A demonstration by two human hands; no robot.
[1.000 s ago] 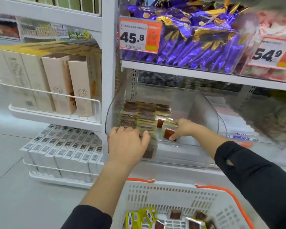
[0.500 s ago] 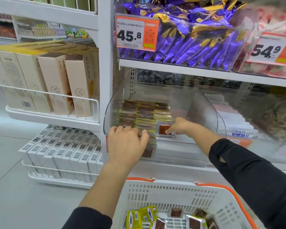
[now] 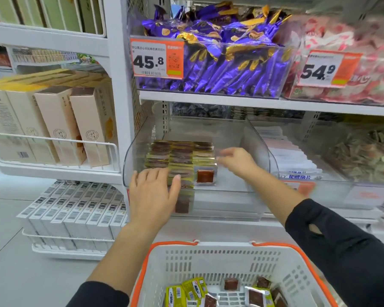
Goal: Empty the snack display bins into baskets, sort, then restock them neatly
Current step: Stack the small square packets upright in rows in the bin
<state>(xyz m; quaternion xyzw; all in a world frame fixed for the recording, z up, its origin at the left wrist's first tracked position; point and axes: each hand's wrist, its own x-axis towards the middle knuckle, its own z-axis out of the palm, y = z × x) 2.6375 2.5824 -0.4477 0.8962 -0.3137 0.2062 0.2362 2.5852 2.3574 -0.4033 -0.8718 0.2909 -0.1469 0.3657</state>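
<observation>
1. Restock step, I'd say: I'm laying snack packets point(image 3: 180, 156) back into the clear bin point(image 3: 256, 138) on the middle shelf. They sit in neat overlapping rows at the bin's left half; right half of the bin floor is bare.
2. My left hand point(image 3: 152, 191) rests over the bin's front lip, fingers straight and spread, touching the front of the left rows, prob. steadying them. Nothing gripped.
3. My right hand point(image 3: 237, 161) is inside the bin, just right of the rows. It's blurred; fingers look loosely bent w/ nothing clearly in them, but I can't tell for sure.
4. One packet w/ a brown window point(image 3: 205, 176) lies flat at the front of the right-most row, apart from my right hand.
5. More packets point(image 3: 256, 296), yellow-wrapped and brown, wait in the white basket point(image 3: 208, 260) w/ orange rim, right below me.
6. Next move, my guess: right hand down to the basket, pick a few packets, bring them up and set them beside or on the front row, same way round, while left keeps the rows from sliding.
7. Needs care: thin slippery wrappers, so a nudge could knock the rows askew.
</observation>
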